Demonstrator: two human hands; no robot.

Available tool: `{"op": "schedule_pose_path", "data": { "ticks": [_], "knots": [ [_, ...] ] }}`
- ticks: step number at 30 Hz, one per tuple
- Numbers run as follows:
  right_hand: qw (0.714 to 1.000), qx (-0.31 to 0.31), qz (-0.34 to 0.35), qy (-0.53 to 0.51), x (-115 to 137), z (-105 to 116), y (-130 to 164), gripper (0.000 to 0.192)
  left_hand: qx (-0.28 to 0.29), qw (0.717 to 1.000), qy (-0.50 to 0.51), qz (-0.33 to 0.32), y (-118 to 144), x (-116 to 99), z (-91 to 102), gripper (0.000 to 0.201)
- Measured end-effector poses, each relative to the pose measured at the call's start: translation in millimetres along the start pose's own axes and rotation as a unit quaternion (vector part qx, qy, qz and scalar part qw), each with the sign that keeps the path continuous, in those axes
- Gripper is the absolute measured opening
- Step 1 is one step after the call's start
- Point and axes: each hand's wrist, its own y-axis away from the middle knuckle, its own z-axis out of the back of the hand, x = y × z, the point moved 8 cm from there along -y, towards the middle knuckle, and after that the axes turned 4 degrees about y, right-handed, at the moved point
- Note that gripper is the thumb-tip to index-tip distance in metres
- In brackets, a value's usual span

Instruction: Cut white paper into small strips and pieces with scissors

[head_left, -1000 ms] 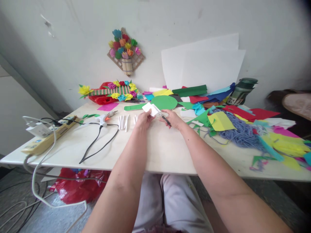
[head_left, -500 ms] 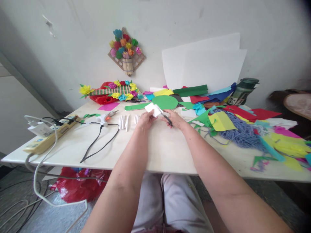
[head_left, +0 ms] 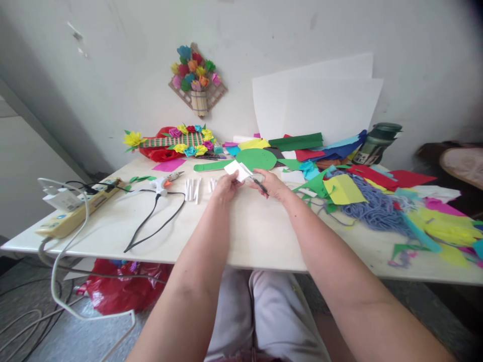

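- Nearest the camera, the person's two forearms reach out from the near edge of the table (head_left: pixel 113 236) toward its middle.
- The left hand (head_left: pixel 225 187) is pinched shut on the lower edge of a small white paper piece (head_left: pixel 237 170), held just above the table's middle, tilted up toward the far edge.
- The right hand (head_left: pixel 272 184) is wrapped closed around the dark handles of a pair of scissors (head_left: pixel 255 182); the blades point left and meet the paper's right side. Whether the blades are apart or together is too small to tell.
- The paper looks thin, light and floppy: it would likely bend or crease under a hard pinch, and sag if held far from the cut. A grip close beside the blade line, thumb on top and fingers beneath, seems the soundest hold.
- The scissors look small, rigid and light; the handles are the safe place to take them.
- Just left of the left hand lie several white paper rolls (head_left: pixel 196 189), side by side.
- Farther left, a glue gun (head_left: pixel 163 184) rests with its black cord trailing toward the near edge; a power strip (head_left: pixel 75 213) sits at the left edge.
- To the right, blue yarn (head_left: pixel 373 206) and coloured paper scraps (head_left: pixel 341 188) spread toward the right edge.
- Along the far edge lie a green paper cut-out (head_left: pixel 256 159) and a paper-flower ornament (head_left: pixel 177 141), with white sheets (head_left: pixel 320 100) leaning on the wall.
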Motion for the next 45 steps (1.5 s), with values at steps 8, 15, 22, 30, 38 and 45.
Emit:
{"op": "schedule_pose_path", "data": {
  "ticks": [8, 15, 22, 30, 38, 45],
  "knots": [
    [1.000, 0.002, 0.001, -0.002, -1.3, -0.6, -1.9, 0.085, -0.001, 1.000, -0.001, 0.001, -1.6, 0.5, 1.5, 0.010],
    [1.000, -0.003, 0.010, 0.002, -2.4, -1.1, -4.2, 0.086, 0.005, 1.000, 0.001, -0.004, 0.3, -0.4, -0.8, 0.006],
    [0.999, 0.013, 0.010, -0.027, -0.2, -1.6, -0.3, 0.087, 0.004, 1.000, -0.010, -0.026, -0.3, -3.5, 0.4, 0.005],
    [0.999, 0.025, -0.010, -0.025, -1.8, -1.4, 4.0, 0.083, 0.003, 0.999, -0.037, -0.015, -2.4, -1.2, 0.9, 0.009],
    [0.997, 0.049, -0.029, -0.048, -9.2, -4.6, 2.7, 0.084, 0.045, 0.997, -0.060, -0.017, 2.2, 2.1, -7.9, 0.008],
    [0.997, 0.045, -0.019, -0.062, -5.4, -5.4, 3.6, 0.083, 0.035, 0.998, -0.051, -0.018, 0.9, 2.4, -6.2, 0.006]
  ]
}}
